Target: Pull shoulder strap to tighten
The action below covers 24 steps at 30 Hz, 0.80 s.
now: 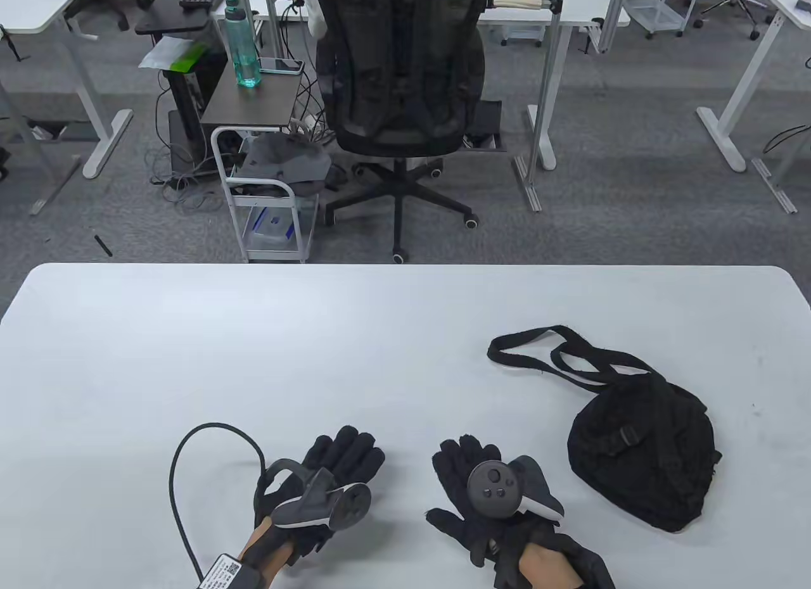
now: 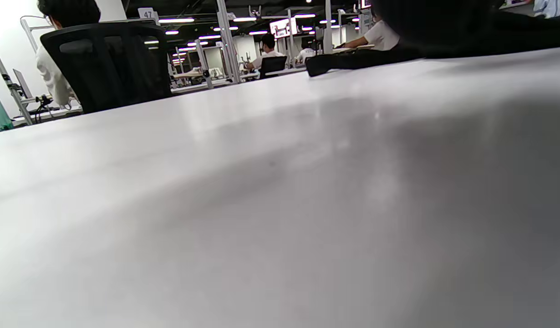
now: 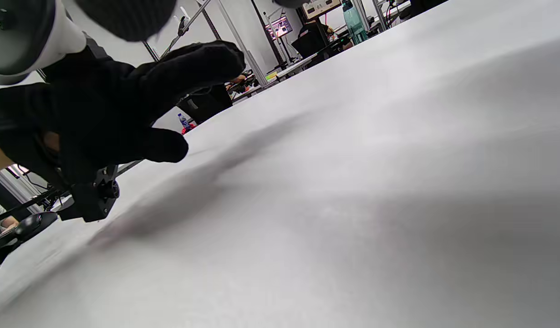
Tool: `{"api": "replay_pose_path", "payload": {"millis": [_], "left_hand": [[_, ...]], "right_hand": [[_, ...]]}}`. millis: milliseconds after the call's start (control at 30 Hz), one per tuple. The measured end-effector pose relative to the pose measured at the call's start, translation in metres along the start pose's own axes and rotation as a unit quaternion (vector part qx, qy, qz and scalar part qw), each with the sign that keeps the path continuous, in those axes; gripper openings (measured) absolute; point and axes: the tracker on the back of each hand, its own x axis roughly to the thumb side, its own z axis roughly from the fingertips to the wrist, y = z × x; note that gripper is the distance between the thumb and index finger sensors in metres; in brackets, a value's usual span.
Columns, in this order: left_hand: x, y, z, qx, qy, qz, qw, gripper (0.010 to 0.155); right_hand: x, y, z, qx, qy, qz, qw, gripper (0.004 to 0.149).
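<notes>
Now we rest both hands flat and empty on the counter; the bag (image 1: 643,453) lies just right of our right hand (image 1: 485,503), its strap (image 1: 538,354) looping far-left. Our left hand (image 1: 323,487) sits farther off.

Floor: grey carpet (image 1: 633,190) throughout, with a tangle of cables (image 1: 184,187) lying beside the cart.
Near table: white tabletop (image 1: 253,335) with rounded far corners.
Seating: black mesh office chair (image 1: 400,76) on castors, its back towards us.
Left of chair: white wire cart (image 1: 266,196); dark side table (image 1: 253,98) carrying a teal water bottle (image 1: 244,44) and a phone (image 1: 279,65).
Beyond: white desks (image 1: 754,57) on white legs.
Light: ceiling strip lights (image 2: 176,20) over rows of workstations.
</notes>
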Motion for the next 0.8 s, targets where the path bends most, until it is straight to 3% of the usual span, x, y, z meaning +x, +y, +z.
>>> {"api": "replay_pose_path", "payload": {"millis": [333, 467, 567, 700, 767, 800], "left_hand": [[-0.008, 0.002, 0.002, 0.005, 0.012, 0.007, 1.0, 0.087], [-0.01, 0.001, 0.002, -0.002, 0.015, 0.003, 1.0, 0.086], [-0.011, 0.001, 0.004, -0.003, 0.018, 0.001, 1.0, 0.086], [-0.015, 0.004, 0.008, 0.002, 0.027, 0.003, 1.0, 0.086], [-0.016, 0.005, 0.009, 0.002, 0.03, 0.006, 1.0, 0.086], [-0.017, 0.004, 0.009, -0.002, 0.031, 0.008, 0.999, 0.086]], "right_hand": [[-0.006, -0.006, 0.005, -0.012, 0.008, -0.013, 1.0, 0.088], [-0.013, -0.011, 0.008, 0.007, 0.004, -0.027, 1.0, 0.09], [-0.02, -0.024, 0.016, -0.019, 0.014, -0.036, 0.999, 0.094], [-0.042, -0.068, 0.048, -0.108, 0.057, -0.04, 0.992, 0.095], [-0.056, -0.094, 0.074, -0.198, 0.075, -0.041, 0.976, 0.096], [-0.067, -0.109, 0.093, -0.267, 0.087, -0.047, 0.959, 0.097]]}}
